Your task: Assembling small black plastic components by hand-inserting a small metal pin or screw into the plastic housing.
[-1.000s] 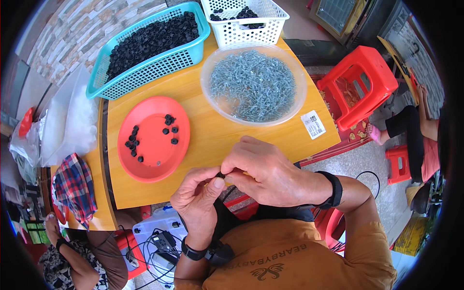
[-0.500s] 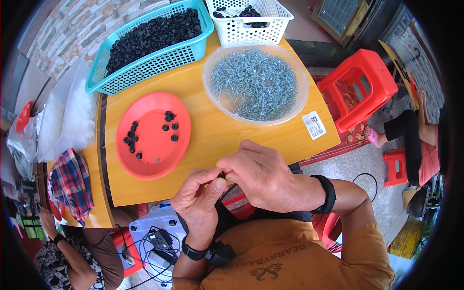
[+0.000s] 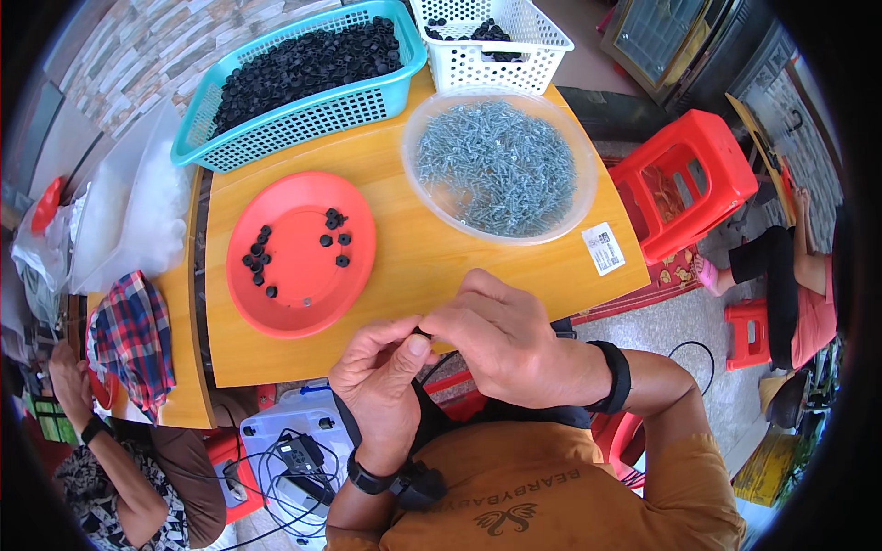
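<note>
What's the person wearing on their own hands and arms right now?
Both hands, the left hand and the right hand, are bare, with no gloves. A black watch sits on the left wrist and a black band on the right. The forearms are uncovered, with orange short sleeves above.

Bright, even daylight, no hard glare. Soft, short shadows under the hands (image 3: 459,344) and along the table (image 3: 404,257) edge. Sharp at centre, down to single screws in the clear bowl (image 3: 551,216). Strong fisheye bend toward the rim, black vignette at every corner, slight smear near the edges.
</note>
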Demonstrator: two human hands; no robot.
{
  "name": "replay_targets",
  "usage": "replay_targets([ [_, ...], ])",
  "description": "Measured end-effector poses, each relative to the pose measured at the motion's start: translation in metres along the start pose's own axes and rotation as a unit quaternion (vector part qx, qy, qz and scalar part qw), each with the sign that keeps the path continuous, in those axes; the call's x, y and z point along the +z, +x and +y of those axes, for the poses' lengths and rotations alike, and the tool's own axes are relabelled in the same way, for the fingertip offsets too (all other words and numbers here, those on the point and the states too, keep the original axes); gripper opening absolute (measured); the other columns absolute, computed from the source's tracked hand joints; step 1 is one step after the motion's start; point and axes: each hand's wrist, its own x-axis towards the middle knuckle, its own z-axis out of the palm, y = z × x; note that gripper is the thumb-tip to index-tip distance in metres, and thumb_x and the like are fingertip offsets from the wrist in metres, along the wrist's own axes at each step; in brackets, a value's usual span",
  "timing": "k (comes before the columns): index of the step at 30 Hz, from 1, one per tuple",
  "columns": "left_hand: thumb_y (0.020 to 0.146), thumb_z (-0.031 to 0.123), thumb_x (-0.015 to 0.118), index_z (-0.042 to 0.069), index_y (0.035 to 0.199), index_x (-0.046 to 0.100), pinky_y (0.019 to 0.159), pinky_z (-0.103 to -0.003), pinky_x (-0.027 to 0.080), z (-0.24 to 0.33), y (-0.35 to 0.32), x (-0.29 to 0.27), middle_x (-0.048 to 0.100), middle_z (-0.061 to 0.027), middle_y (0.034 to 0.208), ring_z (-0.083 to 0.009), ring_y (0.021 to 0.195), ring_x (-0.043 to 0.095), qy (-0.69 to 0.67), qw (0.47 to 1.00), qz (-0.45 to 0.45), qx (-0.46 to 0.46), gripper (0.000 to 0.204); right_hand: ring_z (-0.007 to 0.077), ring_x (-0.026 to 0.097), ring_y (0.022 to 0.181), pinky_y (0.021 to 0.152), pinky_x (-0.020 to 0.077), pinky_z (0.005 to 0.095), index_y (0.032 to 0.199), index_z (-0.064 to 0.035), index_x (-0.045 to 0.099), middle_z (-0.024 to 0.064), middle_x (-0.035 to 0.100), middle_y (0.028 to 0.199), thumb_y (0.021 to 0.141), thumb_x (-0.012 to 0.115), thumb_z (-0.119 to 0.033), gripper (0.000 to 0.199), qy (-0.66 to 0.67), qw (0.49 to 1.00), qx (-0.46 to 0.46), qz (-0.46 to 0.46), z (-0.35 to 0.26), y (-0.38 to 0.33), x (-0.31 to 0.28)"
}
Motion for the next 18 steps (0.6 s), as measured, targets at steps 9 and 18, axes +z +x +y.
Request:
replay_targets([
  [9, 0.076, 0.004, 0.071, -0.005, 0.091, 0.063, 0.059, -0.023, 0.052, 0.005, 0.004, 0.002, 0.065, -0.0105, 0.085, -0.0141, 0.066, 0.062, 0.003, 0.999, 0.04, 0.037, 0.019, 0.0286, 0.056, 0.065, 0.059, 0.0452, 0.035, 0.098, 0.0012, 0.056, 0.0114, 0.061, 0.082, 0.067, 0.065, 0.008, 0.033, 0.012, 0.998, 0.037, 0.048, 0.0, 0.003, 0.009],
  [18, 0.079, -0.003, 0.066, -0.005, 0.098, 0.062, 0.066, -0.026, 0.055, 0.012, 0.0, -0.005, 0.064, -0.0105, 0.09, -0.0142, 0.076, 0.062, 0.017, 1.0, 0.0, 0.019, 0.02, 0.0264, 0.053, 0.059, 0.054, 0.0416, 0.0344, 0.087, -0.0003, 0.056, 0.0097, 0.057, 0.072, 0.067, 0.066, 0.008, 0.024, 0.0, 1.0, 0.016, 0.023, 0.0, 0.01, 0.007],
])
